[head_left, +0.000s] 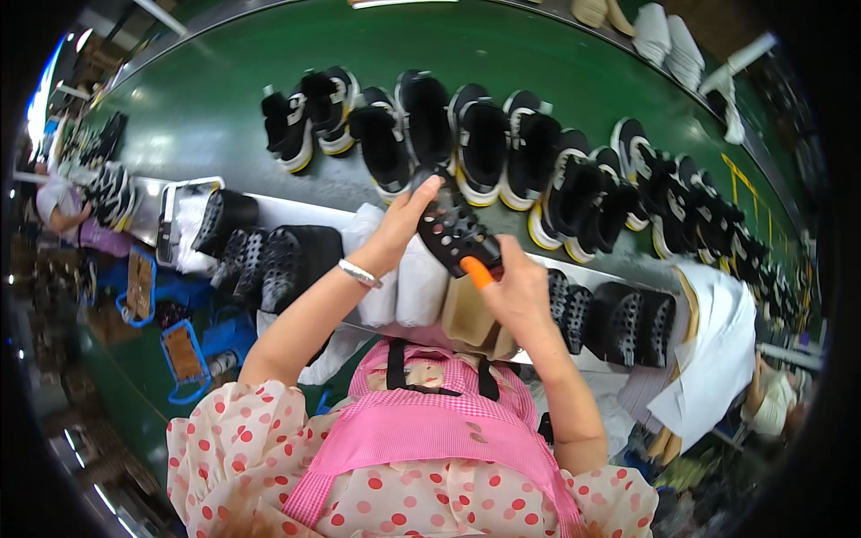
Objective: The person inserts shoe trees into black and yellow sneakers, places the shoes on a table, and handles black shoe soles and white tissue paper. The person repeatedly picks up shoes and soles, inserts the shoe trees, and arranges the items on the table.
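My left hand (403, 226) grips the upper end of a black perforated shoe insert (451, 226), thumb on top. The fingers of my right hand (520, 289) are closed round the lower end. An orange tip (477, 271) shows at my right thumb and lies against the insert; it looks like a finger cover. Just beyond the insert stands a row of black sneakers (480, 148) with white and yellow soles. Below my hands are white paper-wrapped shapes (421, 285) and a tan moulded piece (466, 314).
More perforated black inserts lie to the left (285, 269) and to the right (628, 323) along the near ledge. White paper sheets (708, 350) hang at the right end. Blue-framed stools (185, 354) stand lower left. Other people (67, 211) sit at both sides.
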{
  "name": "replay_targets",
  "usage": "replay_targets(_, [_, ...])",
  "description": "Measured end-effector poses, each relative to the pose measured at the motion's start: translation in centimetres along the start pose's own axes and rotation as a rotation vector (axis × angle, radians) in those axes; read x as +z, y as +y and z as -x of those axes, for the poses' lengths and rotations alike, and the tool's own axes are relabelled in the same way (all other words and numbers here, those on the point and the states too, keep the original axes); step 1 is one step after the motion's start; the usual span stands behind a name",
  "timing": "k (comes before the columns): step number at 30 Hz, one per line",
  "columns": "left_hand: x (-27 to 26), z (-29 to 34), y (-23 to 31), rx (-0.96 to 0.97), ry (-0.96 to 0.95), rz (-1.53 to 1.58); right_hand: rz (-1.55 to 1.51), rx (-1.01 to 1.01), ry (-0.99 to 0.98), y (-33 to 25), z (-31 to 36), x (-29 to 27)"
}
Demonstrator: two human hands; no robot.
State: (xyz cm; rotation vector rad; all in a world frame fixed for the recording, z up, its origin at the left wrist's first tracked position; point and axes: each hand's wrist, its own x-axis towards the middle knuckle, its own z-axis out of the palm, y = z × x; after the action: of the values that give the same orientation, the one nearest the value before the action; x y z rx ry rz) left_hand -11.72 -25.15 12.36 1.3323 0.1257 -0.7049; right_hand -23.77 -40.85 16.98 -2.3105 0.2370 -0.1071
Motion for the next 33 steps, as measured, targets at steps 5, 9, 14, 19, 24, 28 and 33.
replay_targets(5, [-8.5,-1.6,1.4,0.516,0.046,-1.01,0.099,-0.16,-0.049,0.1,-6.1,2.5])
replay_targets(9, [-12.1,-1.2,2.9,0.393,-0.082,-1.387,0.172,-0.099,-0.28,-2.8,-12.6,3.2])
replay_targets(14, [-13.3,-3.1,3.4,0.293,-0.251,-1.429,0.47,-0.341,-0.214,-4.5,-18.2,9.3])
replay_targets(19, [-12.1,-5.5,3.6,0.352,-0.287,-1.382,0.683,-0.304,-0.129,-3.0,-22.2,18.4])
replay_targets(24, [-12.9,-8.6,3.2,0.036,-0.349,-1.175,0.588,-0.07,-0.295,-4.0,-25.5,22.9])
replay_targets(28, [-12.6,-11.4,2.9,-0.225,-0.416,-1.202,0.609,-0.115,-0.309,-3.0,-27.3,24.5])
replay_targets(33, [-11.8,-12.2,3.1,-0.21,-0.367,-1.455,0.611,-0.122,-0.34,-2.0,-28.3,25.5])
